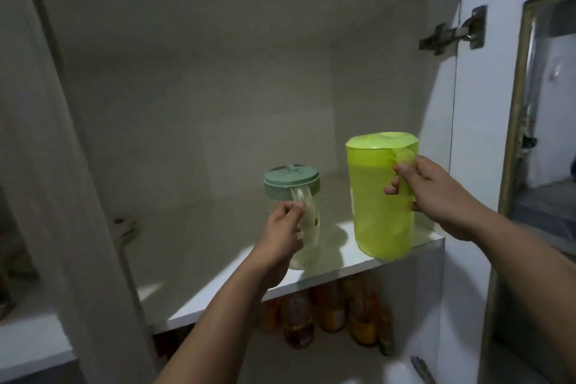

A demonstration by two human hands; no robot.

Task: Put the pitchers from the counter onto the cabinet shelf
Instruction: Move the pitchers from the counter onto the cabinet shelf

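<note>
Dim cabinet, shelf (237, 287) pale, bottles (327, 312) below. Left hand (285, 232) gripping small pitcher (291, 184) by handle, base resting on shelf. Right hand (436, 193) gripping tall pitcher (378, 196) by handle, base overhanging shelf edge, likely needing push inward before release.
</note>
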